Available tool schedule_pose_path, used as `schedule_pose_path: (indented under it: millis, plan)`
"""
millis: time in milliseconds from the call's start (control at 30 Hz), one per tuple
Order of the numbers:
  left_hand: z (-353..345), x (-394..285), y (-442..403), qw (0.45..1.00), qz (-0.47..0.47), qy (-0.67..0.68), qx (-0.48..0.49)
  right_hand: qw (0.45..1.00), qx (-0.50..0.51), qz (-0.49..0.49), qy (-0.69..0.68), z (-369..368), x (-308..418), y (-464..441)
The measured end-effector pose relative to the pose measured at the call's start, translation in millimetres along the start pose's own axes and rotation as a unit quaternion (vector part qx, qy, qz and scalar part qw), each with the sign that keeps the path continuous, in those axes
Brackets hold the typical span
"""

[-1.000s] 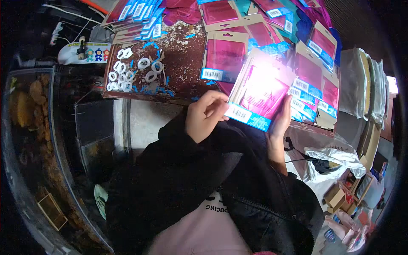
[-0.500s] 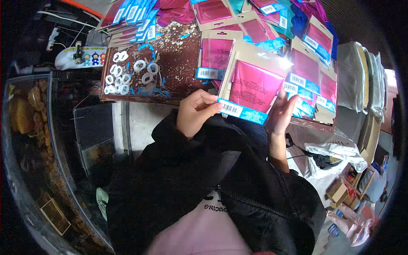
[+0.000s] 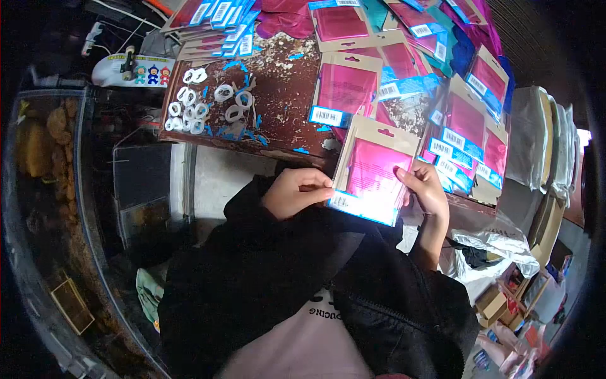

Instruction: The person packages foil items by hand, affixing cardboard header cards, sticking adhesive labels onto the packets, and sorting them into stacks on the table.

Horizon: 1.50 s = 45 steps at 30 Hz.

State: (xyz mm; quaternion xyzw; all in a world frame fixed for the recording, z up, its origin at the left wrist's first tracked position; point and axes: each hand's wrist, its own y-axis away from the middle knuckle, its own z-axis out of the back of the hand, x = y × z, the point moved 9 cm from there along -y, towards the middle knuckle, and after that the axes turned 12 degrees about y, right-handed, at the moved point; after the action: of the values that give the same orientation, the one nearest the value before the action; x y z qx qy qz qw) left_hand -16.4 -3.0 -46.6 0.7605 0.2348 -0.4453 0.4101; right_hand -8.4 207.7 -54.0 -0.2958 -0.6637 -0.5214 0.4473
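Note:
Between my hands is a stack of brown card packages (image 3: pixel 379 158), each with a hang hole; the top one shows shiny pink content and a blue barcode strip along its lower edge. My left hand (image 3: pixel 300 192) pinches the lower left corner, fingers curled. My right hand (image 3: pixel 426 189) grips the right edge, thumb on the front and the other fingers partly hidden behind. The stack is tilted in front of my black jacket, just off the table's front edge. Behind it lies a similar pink package (image 3: pixel 346 88) on the worn brown table (image 3: pixel 284 88).
Several white rings (image 3: pixel 224 93) and blue scraps lie on the table's left side. A pile of packages (image 3: pixel 218 28) sits at the back left. More packages (image 3: pixel 464 120) overlap at the right. Clear plastic bags (image 3: pixel 530 139) stand beyond the right edge.
My hands have brought the package stack down and closer to my body. My right hand has moved from a flatter hold to a grip with the thumb over the front.

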Motion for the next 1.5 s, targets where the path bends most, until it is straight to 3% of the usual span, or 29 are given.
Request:
schedule_pose_path:
  millis: [67,233,300,333,400,433,467,533,567,733,900,1200,1267,1500]
  plan:
    - [9,-3,5,0.995,-0.021,-0.072,-0.058,1.000,0.020,-0.011,0.019,-7,3,-1]
    - [31,-14,19,0.985,-0.049,-0.055,-0.153,0.995,-0.025,-0.071,-0.071,-10,4,-5]
    - [63,-40,28,0.976,-0.098,-0.054,-0.187,0.996,-0.060,-0.050,-0.046,-5,15,-18]
    - [84,-64,37,0.961,-0.100,-0.093,-0.240,0.994,-0.100,-0.040,-0.026,0,20,-24]
    - [132,-119,53,0.907,-0.212,-0.130,-0.338,0.983,-0.183,-0.019,0.007,9,29,-34]
    - [150,-151,65,0.849,-0.293,-0.243,-0.366,0.984,-0.177,-0.010,0.009,5,33,-42]
    - [174,-173,63,0.855,-0.302,-0.233,-0.352,0.968,-0.226,0.033,0.107,6,47,-47]
    - [212,-190,57,0.853,-0.364,0.030,-0.373,0.893,-0.321,0.112,0.295,1,76,-52]
    - [235,-197,50,0.839,-0.367,0.059,-0.397,0.835,-0.364,0.151,0.383,-4,90,-50]
    - [277,-220,3,0.835,-0.366,0.078,-0.403,0.841,-0.340,0.070,0.416,-7,73,-68]
    - [294,-232,-31,0.803,-0.421,0.135,-0.400,0.855,-0.345,0.116,0.370,3,58,-72]
    - [312,-317,-131,0.842,-0.389,0.042,-0.371,0.897,-0.320,0.131,0.274,3,53,-71]
    - [322,-318,-158,0.841,-0.390,0.039,-0.373,0.898,-0.329,0.134,0.261,5,52,-70]
    - [369,-296,-224,0.902,-0.262,-0.054,-0.341,0.895,-0.319,0.144,0.277,4,55,-70]
